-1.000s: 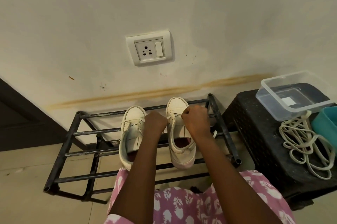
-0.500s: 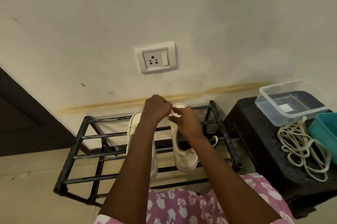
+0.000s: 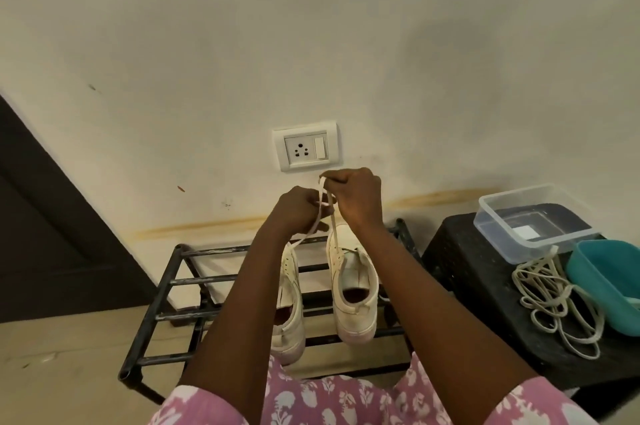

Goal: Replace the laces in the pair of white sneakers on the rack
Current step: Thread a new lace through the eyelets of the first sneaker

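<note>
Left hand, right hand: both pinch lace, pulled up above right sneaker on rack.

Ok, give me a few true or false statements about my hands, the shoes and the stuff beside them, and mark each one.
1. The left hand and the right hand both pinch a lace above the shoes. True.
2. The left sneaker and the right sneaker stand on the floor. False: both sit on the black metal rack.
3. A loose heap of laces lies on the black stool, beside the teal tub. True.
4. The clear plastic container is full of laces. False: no laces are in it; the heap lies outside it.
5. A plug sits in the wall socket. False: its holes are bare.
</note>
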